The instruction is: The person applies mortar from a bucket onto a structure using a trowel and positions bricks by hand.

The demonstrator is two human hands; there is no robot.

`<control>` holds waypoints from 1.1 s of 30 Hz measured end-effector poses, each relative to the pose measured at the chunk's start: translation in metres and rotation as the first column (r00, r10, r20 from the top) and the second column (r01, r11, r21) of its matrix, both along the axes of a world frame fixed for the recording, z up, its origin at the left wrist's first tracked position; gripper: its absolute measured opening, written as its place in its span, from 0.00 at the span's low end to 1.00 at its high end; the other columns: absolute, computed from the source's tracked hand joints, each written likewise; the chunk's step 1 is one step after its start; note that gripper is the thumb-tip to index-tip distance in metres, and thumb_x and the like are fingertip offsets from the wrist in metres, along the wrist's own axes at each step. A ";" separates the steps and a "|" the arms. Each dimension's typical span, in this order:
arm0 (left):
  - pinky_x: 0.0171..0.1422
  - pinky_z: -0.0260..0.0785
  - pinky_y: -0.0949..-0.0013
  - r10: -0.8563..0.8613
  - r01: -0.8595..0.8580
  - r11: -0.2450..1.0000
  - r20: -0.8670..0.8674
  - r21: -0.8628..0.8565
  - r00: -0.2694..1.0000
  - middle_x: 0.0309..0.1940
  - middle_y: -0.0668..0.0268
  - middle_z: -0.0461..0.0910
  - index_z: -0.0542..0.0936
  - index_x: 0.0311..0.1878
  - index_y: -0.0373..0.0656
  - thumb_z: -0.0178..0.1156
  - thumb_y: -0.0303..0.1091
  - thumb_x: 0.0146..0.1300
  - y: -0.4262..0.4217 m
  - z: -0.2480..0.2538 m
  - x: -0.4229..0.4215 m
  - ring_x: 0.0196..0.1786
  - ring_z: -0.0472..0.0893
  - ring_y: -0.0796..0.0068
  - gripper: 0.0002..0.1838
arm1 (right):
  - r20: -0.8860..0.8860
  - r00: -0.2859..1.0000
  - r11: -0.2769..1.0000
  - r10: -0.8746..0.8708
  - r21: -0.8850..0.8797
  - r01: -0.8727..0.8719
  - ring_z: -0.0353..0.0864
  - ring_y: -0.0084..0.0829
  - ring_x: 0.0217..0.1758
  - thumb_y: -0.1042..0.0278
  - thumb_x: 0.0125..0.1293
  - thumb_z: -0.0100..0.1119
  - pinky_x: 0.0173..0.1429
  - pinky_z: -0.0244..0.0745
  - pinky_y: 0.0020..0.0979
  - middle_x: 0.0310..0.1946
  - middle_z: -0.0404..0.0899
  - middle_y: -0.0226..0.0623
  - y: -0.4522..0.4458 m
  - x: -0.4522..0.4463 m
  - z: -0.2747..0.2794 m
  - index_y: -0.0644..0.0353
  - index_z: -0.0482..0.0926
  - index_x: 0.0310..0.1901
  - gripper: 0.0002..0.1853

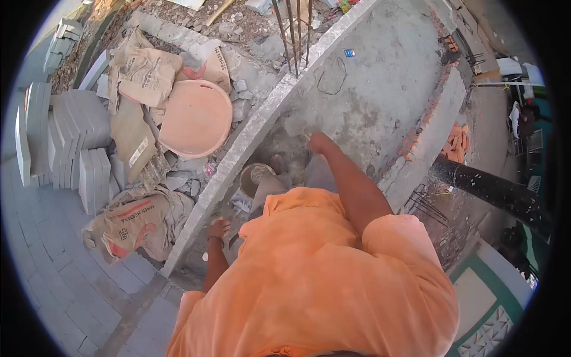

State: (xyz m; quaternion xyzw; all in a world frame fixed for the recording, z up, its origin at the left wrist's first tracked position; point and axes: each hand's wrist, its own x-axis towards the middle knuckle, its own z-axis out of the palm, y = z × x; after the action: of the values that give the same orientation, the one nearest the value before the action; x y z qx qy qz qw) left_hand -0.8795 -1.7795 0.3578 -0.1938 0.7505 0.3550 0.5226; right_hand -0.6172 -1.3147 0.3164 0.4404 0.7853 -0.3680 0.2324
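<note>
My right hand [319, 143] is closed in a fist, low over the rough grey floor. From it a flat grey blade [295, 126] reaches out to the left, which looks like a trowel, its handle hidden in my fingers. Close to the low concrete wall hangs my left hand [219, 227], fingers loosely apart with nothing in them. Between my hands, beside my leg, stands a round bucket [248, 182], partly covered by my knee; its contents are hard to make out.
The concrete wall [238, 156] runs diagonally on my left, with steel bars [296, 35] rising from it. Beyond lie a pinkish basin [196, 119], cement bags [143, 223] and stacked grey pavers [77, 128]. A black pipe [491, 185] and bricks [457, 143] are at right.
</note>
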 end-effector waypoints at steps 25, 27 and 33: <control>0.33 0.71 0.73 -0.491 0.488 0.871 -0.121 -0.056 0.863 0.34 0.59 0.81 0.72 0.47 0.39 0.55 0.37 0.62 0.104 0.088 -0.027 0.32 0.81 0.71 0.14 | 0.662 0.197 0.566 -0.723 0.405 0.718 0.74 0.46 0.57 0.66 0.63 0.48 0.47 0.77 0.46 0.56 0.69 0.49 -0.091 0.443 0.086 0.62 0.75 0.53 0.18; 0.32 0.71 0.73 -0.500 0.502 0.864 -0.157 -0.033 0.851 0.34 0.60 0.81 0.72 0.46 0.39 0.54 0.37 0.62 0.111 0.101 -0.020 0.32 0.81 0.72 0.14 | 0.615 0.284 0.575 -0.736 0.346 0.742 0.74 0.47 0.57 0.67 0.63 0.48 0.48 0.76 0.46 0.57 0.69 0.50 -0.078 0.393 0.055 0.62 0.75 0.53 0.18; 0.31 0.71 0.74 -0.533 0.549 0.836 -0.229 0.009 0.814 0.35 0.60 0.81 0.73 0.47 0.38 0.54 0.37 0.63 0.131 0.115 -0.009 0.33 0.81 0.73 0.14 | 0.100 0.792 0.793 -0.602 -0.044 0.608 0.77 0.44 0.54 0.71 0.57 0.52 0.51 0.75 0.39 0.52 0.74 0.48 -0.006 0.114 0.013 0.59 0.80 0.48 0.16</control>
State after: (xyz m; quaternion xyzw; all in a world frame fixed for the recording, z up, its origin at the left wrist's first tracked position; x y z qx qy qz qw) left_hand -0.8890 -1.6488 0.4730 0.0873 0.8133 0.2386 0.5235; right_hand -0.5036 -1.3208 0.3295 0.6739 0.5791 -0.4335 0.1502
